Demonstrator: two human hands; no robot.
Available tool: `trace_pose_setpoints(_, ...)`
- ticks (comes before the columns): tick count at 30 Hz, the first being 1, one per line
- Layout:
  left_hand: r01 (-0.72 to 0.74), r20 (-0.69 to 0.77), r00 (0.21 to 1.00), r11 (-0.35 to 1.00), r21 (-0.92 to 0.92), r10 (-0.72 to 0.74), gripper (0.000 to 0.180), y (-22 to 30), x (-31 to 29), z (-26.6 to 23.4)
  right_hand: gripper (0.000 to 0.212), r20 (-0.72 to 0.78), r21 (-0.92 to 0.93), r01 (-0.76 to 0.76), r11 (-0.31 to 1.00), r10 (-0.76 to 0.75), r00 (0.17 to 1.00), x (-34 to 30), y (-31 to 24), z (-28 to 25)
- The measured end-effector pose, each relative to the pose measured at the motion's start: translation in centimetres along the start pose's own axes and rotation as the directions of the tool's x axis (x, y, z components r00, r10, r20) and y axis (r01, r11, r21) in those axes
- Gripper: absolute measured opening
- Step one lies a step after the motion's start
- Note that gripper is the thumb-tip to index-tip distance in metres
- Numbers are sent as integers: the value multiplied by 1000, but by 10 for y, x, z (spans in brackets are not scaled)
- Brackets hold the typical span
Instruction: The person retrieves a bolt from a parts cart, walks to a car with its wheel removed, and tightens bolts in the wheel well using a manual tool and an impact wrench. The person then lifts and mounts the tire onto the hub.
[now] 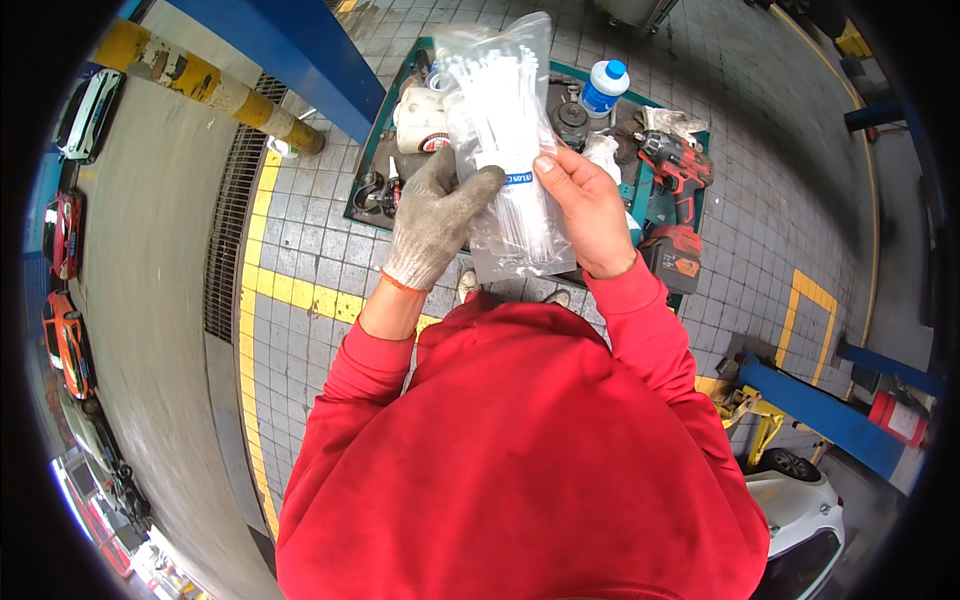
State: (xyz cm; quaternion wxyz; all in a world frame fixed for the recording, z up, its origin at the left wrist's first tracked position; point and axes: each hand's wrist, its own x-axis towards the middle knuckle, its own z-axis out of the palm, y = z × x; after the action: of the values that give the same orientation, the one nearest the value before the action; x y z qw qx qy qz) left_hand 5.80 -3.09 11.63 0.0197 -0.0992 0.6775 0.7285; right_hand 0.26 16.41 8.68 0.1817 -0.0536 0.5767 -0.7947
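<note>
Between both hands is a clear plastic bag of white cable ties (pixel 510 90), held up in front of my body with a small blue and white label across its middle. My left hand (pixel 440 205), in a grey knitted work glove with an orange cuff edge, pinches the bag's left side, thumb on the front. Bare, my right hand (pixel 585 205) grips the right side, its thumb also on the front. The fingers behind the bag are hidden. Below the bag, a green-edged tool tray (pixel 365 165) is partly covered by it.
On the tray are a white tub (pixel 420 122), a blue-capped bottle (pixel 605 88), a red and black cordless power tool (pixel 680 165) and a battery-like block (pixel 672 258). A blue post (pixel 300 60) and yellow pole (pixel 200 85) stand left. Another blue beam (pixel 820 410) lies right, near a white car (pixel 800 520).
</note>
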Motion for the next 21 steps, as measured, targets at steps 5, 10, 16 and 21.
trace_pose_setpoints(5,-46,-60,997,999,28,48,44,10,-3,3,33,88,79,-14,997,7,996,-7,-11,-2)
trace_pose_setpoints(10,-43,-71,996,999,16,44,47,9,-1,4,41,242,33,-110,993,98,965,-14,-22,-11)
trace_pose_setpoints(16,-112,-149,981,988,104,127,49,-6,2,3,36,167,55,-146,988,135,977,-15,-19,-16)
trace_pose_setpoints(21,-261,55,961,830,492,270,50,-7,3,-8,38,89,103,-104,989,95,992,-13,-20,-24)
